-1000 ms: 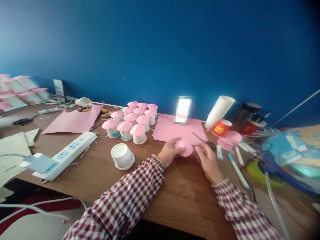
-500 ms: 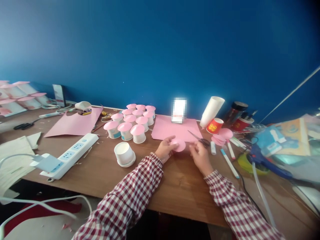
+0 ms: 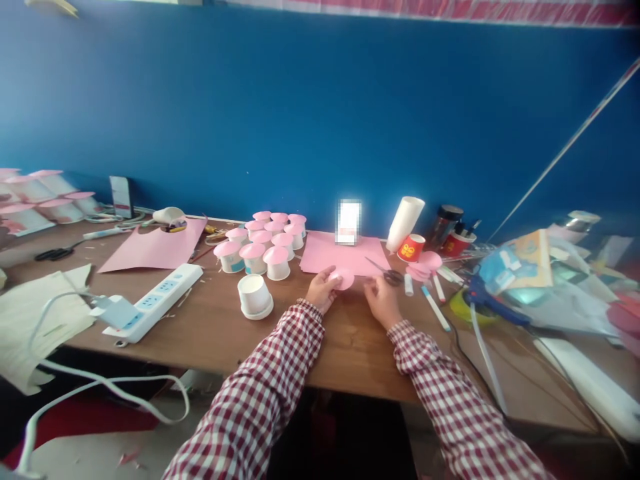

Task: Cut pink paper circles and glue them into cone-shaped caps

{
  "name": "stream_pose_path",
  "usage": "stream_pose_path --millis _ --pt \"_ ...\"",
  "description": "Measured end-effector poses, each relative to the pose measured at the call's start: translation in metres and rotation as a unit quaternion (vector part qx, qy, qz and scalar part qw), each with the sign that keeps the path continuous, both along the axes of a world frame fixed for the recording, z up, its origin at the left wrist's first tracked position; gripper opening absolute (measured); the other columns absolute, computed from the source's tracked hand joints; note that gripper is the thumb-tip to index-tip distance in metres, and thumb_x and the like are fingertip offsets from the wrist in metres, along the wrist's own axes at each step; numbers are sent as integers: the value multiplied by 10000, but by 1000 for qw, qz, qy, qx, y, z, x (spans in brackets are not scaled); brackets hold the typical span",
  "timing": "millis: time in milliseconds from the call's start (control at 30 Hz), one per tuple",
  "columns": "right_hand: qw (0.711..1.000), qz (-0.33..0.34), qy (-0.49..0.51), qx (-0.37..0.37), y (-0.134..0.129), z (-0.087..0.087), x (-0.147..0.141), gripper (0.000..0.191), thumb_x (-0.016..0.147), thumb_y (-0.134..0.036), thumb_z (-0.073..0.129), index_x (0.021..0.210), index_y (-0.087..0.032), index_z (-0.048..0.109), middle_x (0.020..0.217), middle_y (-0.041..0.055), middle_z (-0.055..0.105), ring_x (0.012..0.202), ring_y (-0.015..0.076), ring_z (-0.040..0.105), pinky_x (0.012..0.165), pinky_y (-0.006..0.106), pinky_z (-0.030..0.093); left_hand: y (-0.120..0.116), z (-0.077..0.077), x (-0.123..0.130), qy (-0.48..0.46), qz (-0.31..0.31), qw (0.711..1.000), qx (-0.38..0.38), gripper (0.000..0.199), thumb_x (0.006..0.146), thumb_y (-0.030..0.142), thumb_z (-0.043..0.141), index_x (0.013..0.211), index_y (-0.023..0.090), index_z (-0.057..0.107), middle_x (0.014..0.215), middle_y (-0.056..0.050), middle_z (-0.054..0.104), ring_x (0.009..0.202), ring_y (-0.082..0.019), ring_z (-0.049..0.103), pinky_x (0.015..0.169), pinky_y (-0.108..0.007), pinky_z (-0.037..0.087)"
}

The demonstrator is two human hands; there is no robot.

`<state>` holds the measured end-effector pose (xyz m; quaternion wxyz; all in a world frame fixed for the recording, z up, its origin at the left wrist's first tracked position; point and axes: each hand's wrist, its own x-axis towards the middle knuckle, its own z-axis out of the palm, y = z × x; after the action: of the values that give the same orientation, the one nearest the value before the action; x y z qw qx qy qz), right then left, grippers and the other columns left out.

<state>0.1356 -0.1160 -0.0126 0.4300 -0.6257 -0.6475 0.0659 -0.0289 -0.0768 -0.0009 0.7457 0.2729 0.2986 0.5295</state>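
Note:
My left hand [image 3: 321,291] pinches a pink paper circle [image 3: 345,279] by its left edge, thumb on top. Just right of it, my right hand [image 3: 383,300] is curled with the fingertips together, apart from the circle; whatever may be between them is too small to see. Behind the right hand lies a pair of scissors [image 3: 385,271], its blades pointing left over stacked pink sheets [image 3: 320,257]. To the left stand several white paper cups [image 3: 277,269] topped with pink circles. Nearer me, upside-down white cups [image 3: 254,296] are nested.
A phone with a blurred screen [image 3: 349,223] leans at the wall. Right are a tilted cup stack [image 3: 406,223], a red cup [image 3: 411,248], loose pink circles [image 3: 424,267], markers [image 3: 436,309] and a blue glue gun [image 3: 500,309]. A power strip [image 3: 157,303] and cut pink sheet [image 3: 155,250] lie left.
The camera view has tilted up and shifted right, so the hands appear nearer the cups in the picture. The left hand still holds the pink circle; the right stays curled beside it.

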Motion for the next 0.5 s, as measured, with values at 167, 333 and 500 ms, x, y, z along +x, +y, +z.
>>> stream_pose_path --millis 167,333,500 --pt "999 -22 -47 -14 0 -2 -1 224 827 -271 444 953 -140 575 792 85 669 735 195 612 711 298 446 -12 2 -2 6 32 999 -7 512 693 35 664 1179 103 519 958 -90 628 705 -93 597 569 -168 486" --pt "996 -53 -68 -6 -6 4 -4 232 837 -231 421 971 -139 587 906 111 663 840 216 590 759 307 418 -18 2 -4 26 43 999 3 532 699 15 643 1205 112 509 972 -96 625 727 -97 601 584 -169 489" --pt "962 -147 -230 -9 -2 16 10 310 869 -173 366 1101 -130 567 1054 151 618 1008 266 491 849 355 347 -18 5 -3 52 45 998 5 534 721 15 615 1230 92 472 983 -115 622 698 -100 601 540 -166 476"
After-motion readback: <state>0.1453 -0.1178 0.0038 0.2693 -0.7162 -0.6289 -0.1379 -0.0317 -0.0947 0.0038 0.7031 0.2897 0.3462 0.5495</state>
